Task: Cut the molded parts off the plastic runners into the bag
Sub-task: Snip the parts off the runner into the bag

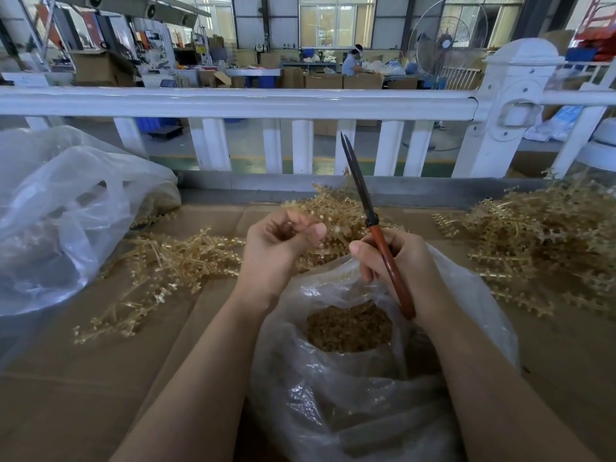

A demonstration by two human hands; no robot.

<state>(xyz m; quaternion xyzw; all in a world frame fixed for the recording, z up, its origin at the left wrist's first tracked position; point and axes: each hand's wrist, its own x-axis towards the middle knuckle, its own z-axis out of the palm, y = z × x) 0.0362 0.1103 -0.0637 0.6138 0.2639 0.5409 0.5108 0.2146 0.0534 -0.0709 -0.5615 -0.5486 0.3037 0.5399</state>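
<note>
My right hand (398,261) grips red-handled scissors (385,248), their dark blades together and pointing up and away. My left hand (283,241) is curled, pinching a small translucent amber piece between thumb and fingers; the piece is mostly hidden. Both hands hover above a clear plastic bag (350,395) whose open mouth shows a heap of small amber cut parts (348,328). Amber plastic runners lie in a pile behind my hands (336,211), a pile to the left (173,258) and a large pile to the right (546,241).
Flattened cardboard (83,378) covers the work surface. A big crumpled clear bag (60,211) sits at the left. A white railing (300,105) runs along the far edge, with a factory floor, a standing fan (445,45) and a seated person beyond.
</note>
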